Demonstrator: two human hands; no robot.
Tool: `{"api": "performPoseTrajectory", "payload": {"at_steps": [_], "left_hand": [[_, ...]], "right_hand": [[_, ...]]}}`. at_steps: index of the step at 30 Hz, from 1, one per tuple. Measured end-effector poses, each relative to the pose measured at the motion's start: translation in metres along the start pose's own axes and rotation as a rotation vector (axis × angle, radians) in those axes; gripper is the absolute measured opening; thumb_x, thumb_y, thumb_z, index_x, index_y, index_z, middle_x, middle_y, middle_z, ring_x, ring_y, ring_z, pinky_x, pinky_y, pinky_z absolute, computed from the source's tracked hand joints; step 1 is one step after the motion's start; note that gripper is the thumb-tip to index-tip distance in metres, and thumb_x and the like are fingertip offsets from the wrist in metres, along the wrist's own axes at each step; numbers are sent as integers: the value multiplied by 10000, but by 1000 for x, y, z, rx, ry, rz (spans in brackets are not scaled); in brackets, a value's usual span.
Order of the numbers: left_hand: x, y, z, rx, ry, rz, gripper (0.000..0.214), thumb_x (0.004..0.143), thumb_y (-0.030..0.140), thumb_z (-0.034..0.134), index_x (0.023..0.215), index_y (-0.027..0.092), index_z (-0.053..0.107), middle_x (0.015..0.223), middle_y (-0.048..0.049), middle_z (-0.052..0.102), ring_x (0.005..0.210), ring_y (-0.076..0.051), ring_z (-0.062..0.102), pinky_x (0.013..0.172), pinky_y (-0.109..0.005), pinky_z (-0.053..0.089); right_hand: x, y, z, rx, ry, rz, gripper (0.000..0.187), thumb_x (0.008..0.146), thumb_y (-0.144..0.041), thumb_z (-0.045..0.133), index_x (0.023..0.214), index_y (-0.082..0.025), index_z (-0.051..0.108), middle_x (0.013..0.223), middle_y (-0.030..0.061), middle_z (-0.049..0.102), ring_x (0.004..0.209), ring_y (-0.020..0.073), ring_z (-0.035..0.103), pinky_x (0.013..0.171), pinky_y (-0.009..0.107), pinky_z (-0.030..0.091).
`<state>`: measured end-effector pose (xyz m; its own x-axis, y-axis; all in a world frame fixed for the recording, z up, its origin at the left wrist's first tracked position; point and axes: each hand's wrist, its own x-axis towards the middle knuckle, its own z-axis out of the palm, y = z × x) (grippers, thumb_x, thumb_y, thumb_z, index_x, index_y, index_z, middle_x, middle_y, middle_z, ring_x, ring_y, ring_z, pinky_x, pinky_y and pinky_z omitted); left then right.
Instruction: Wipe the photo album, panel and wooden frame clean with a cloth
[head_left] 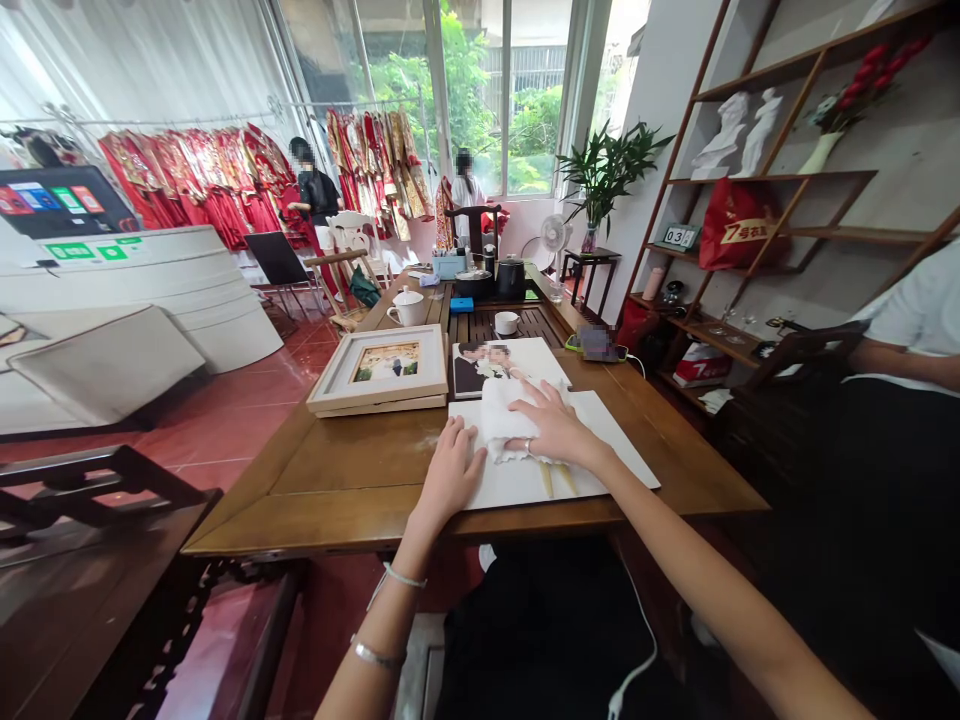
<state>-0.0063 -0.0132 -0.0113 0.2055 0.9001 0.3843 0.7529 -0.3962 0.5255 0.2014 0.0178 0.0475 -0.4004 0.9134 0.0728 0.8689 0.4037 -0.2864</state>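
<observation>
A white photo panel [600,430] lies at the near edge of the wooden table, with part of a printed picture showing near its lower middle. On it my right hand [551,420] holds a folded white cloth [499,410], fingers spread over the top and pressing down. My left hand [454,465] rests flat on the panel's left edge, fingers stretched out and holding nothing. Just behind lies a second photo print [472,375] of people in dark and white clothes, partly covered by the cloth. Stacked picture frames [337,375] stand to the left.
On the table [322,500] are a white teapot [407,308], a small white cup [506,322], a dark kettle [511,278] and a phone [600,345] with a cable. A person [900,370] is close at the right. Two others are near the red garments [195,175] at the back.
</observation>
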Motion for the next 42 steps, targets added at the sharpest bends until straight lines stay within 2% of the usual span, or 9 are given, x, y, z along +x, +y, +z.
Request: {"api": "performPoseTrajectory", "payload": {"at_steps": [3,7,13,17,22,30,34,38,42], "left_hand": [[0,-2,1,-7,10,2,311,881,300,465,1145,145,523,1402,-198,431,1397,-319,278,1111,-539,285],[1,-2,2,-18,2,-10,302,872,275,461,1128,129,528,1402,-205,426,1395,-327,277,1119,-530,281],[2,-1,2,-47,37,-1,296,891,159,335,1096,133,547,1383,-183,455,1386,-280,312,1134,-500,277],[1,0,0,-57,3,-23,314,886,167,371,1137,112,551,1412,-204,419,1398,-297,282,1129,-495,286],[0,-2,1,-45,0,-12,348,868,130,376,1175,117,539,1411,-193,427,1402,-291,274,1125,-514,283],[1,-2,5,-48,38,-12,329,880,139,347,1137,125,553,1380,-185,464,1390,-279,307,1133,-508,277],[1,-1,3,-141,52,-74,380,899,202,356,1251,103,463,1395,-203,448,1383,-279,319,1134,-501,265],[1,7,-4,-343,80,-155,519,939,302,320,1412,106,237,1449,-201,387,1351,-244,380,1126,-451,283],[1,16,-12,-427,149,-188,618,948,458,287,1456,133,151,1519,-167,278,1409,-235,270,1152,-410,224]], "right_hand": [[13,-4,-1,-1,-66,-26,619,785,-608,542,1306,-283,468,1537,57,253,1377,417,97,952,679,273],[11,-10,-1,-41,-53,-97,543,828,-507,529,1308,-257,483,1488,68,363,1348,396,194,956,644,300],[-36,-18,0,-78,-22,-272,513,797,-457,599,1267,-261,535,1439,77,439,1321,388,256,927,615,358],[-76,-23,-5,-58,-44,-368,499,764,-404,651,1234,-273,548,1439,69,439,1330,378,260,945,602,354],[-96,-23,-10,-46,-59,-372,502,758,-358,659,1236,-278,530,1449,50,430,1348,347,249,974,580,338],[-38,-17,-3,-82,-33,-153,490,810,-456,572,1257,-259,527,1447,83,425,1324,373,255,906,604,372],[-5,-22,1,-90,-22,-56,521,834,-491,521,1294,-249,488,1459,82,404,1320,385,240,916,608,354],[14,-31,2,-68,-39,-86,543,827,-504,518,1300,-238,481,1452,92,410,1304,399,250,919,599,346],[16,-43,2,-43,-62,-216,528,804,-464,552,1279,-241,498,1396,93,467,1282,389,283,904,582,366]]}}
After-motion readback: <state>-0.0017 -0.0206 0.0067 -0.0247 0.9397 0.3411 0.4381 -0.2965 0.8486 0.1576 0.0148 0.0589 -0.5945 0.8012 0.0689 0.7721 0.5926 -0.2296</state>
